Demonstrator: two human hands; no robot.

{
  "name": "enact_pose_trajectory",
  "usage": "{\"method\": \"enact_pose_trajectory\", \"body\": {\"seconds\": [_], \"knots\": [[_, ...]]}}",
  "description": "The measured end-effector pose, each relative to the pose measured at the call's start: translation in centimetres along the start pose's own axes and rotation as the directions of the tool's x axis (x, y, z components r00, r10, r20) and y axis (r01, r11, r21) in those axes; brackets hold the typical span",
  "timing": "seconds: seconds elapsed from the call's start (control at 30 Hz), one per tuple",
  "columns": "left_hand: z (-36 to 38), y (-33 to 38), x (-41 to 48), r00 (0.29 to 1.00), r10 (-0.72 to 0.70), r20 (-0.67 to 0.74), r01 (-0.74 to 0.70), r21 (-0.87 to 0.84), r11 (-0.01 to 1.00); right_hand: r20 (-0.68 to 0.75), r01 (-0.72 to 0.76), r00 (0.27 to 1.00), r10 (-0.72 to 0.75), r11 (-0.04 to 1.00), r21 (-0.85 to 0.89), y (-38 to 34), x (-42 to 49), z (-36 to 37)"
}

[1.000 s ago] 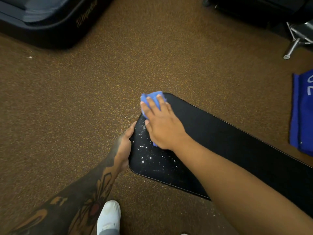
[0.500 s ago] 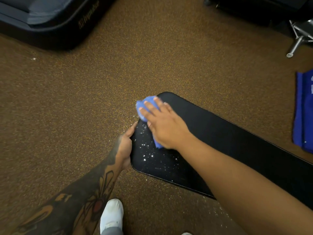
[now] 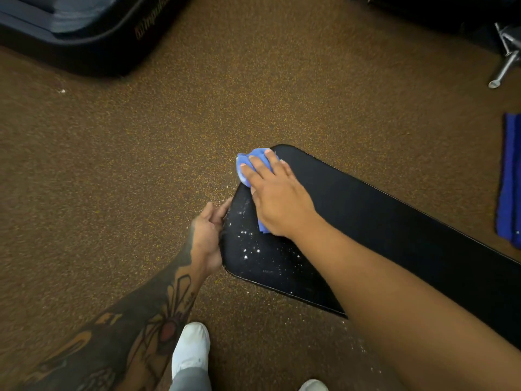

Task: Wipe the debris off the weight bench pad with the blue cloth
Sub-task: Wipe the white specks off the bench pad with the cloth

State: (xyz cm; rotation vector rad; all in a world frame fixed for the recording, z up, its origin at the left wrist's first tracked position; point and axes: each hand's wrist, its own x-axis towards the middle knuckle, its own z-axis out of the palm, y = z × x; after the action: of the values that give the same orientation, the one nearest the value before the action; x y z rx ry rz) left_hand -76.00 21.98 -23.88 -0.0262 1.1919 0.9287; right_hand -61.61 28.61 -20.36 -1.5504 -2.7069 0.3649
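Note:
The black weight bench pad [image 3: 380,221] runs from the centre to the lower right. White specks of debris [image 3: 251,251] are scattered on its near left end. My right hand [image 3: 277,198] lies flat on the blue cloth [image 3: 248,165], pressing it onto the pad's left end; the cloth bulges past the pad's edge under my fingertips, and a corner shows below my palm. My left hand [image 3: 207,235] grips the pad's left edge, fingers curled around it.
Brown speckled floor [image 3: 141,179] surrounds the bench. A dark machine base [image 3: 84,32] stands at the top left. A chrome leg [image 3: 504,69] and a blue fabric item [image 3: 510,179] are at the right edge. My white shoe [image 3: 191,348] stands below the pad.
My right hand has slid the cloth leftward toward the pad's end edge, and the cloth now hangs slightly over it. My left hand keeps its hold on the edge.

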Motion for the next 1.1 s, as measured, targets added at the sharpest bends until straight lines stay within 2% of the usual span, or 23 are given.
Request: {"method": "enact_pose_trajectory", "body": {"seconds": [0.07, 0.17, 0.2, 0.27, 0.37, 0.4, 0.47, 0.53, 0.6, 0.67, 0.77, 0.83, 0.9, 1.0, 1.1], "knots": [[0.0, 0.0, 0.0, 1.000, 0.006, 0.002, -0.006, -0.015, 1.000, -0.006, 0.000, 1.000, 0.000, 1.000, 0.005, -1.4, -0.2, 0.5], [-0.1, -0.1, -0.1, 0.999, 0.035, 0.007, -0.035, -0.051, 0.998, 0.057, 0.263, 0.963, -0.262, 0.964, -0.027, -3.3, -2.6, 1.3], [-0.1, -0.1, -0.1, 0.999, 0.041, 0.002, -0.041, -0.051, 0.998, 0.079, 0.313, 0.948, -0.309, 0.949, -0.036, -3.2, -3.1, 1.3], [-0.1, 0.0, -0.2, 1.000, 0.024, 0.005, -0.024, -0.048, 0.999, 0.040, 0.278, 0.960, -0.276, 0.960, -0.030, -2.1, -2.5, 0.9], [-0.4, -0.1, 0.1, 0.999, -0.005, 0.032, 0.006, -0.056, 0.998, -0.014, 0.043, 0.999, -0.043, 0.999, 0.004, -0.9, -0.6, 0.3], [-0.4, -0.1, 0.2, 0.999, -0.006, 0.032, 0.008, -0.058, 0.998, -0.023, 0.010, 1.000, -0.010, 1.000, 0.014, -1.2, -0.4, 0.4], [-0.4, -0.1, 0.0, 1.000, -0.002, 0.017, 0.003, -0.061, 0.998, -0.018, 0.063, 0.998, -0.063, 0.998, -0.001, -2.6, -1.3, 1.0], [-0.2, 0.0, -0.2, 1.000, 0.021, 0.000, -0.021, -0.088, 0.996, 0.017, 0.233, 0.972, -0.233, 0.972, -0.040, -4.0, -3.4, 1.7], [-0.4, -0.1, 0.0, 0.999, 0.032, -0.006, -0.033, -0.099, 0.995, 0.079, 0.328, 0.943, -0.324, 0.943, -0.052, -4.2, -4.7, 1.9], [-0.4, -0.1, -0.1, 1.000, 0.025, -0.003, -0.025, -0.096, 0.995, 0.044, 0.307, 0.952, -0.304, 0.949, -0.077, -2.9, -3.9, 1.5], [-0.6, -0.1, 0.2, 1.000, -0.009, 0.022, 0.011, -0.096, 0.995, -0.020, 0.072, 0.997, -0.073, 0.997, -0.038, -1.2, -1.5, 0.7], [-0.8, -0.1, 0.2, 1.000, -0.018, 0.022, 0.020, -0.097, 0.995, -0.029, -0.025, 0.999, 0.025, 0.999, 0.027, -1.8, -1.0, 0.6], [-0.8, -0.2, 0.3, 1.000, -0.001, 0.009, 0.002, -0.103, 0.995, -0.026, 0.022, 0.999, -0.021, 0.999, 0.028, -3.6, -2.0, 1.3], [-0.8, -0.2, 0.3, 1.000, 0.027, -0.003, -0.027, -0.125, 0.992, 0.027, 0.212, 0.977, -0.212, 0.977, 0.000, -6.0, -5.2, 2.4], [-0.9, -0.1, 0.2, 0.999, 0.028, 0.017, -0.026, -0.108, 0.994, 0.049, 0.232, 0.972, -0.229, 0.971, -0.064, -4.6, -5.8, 2.3]]}}
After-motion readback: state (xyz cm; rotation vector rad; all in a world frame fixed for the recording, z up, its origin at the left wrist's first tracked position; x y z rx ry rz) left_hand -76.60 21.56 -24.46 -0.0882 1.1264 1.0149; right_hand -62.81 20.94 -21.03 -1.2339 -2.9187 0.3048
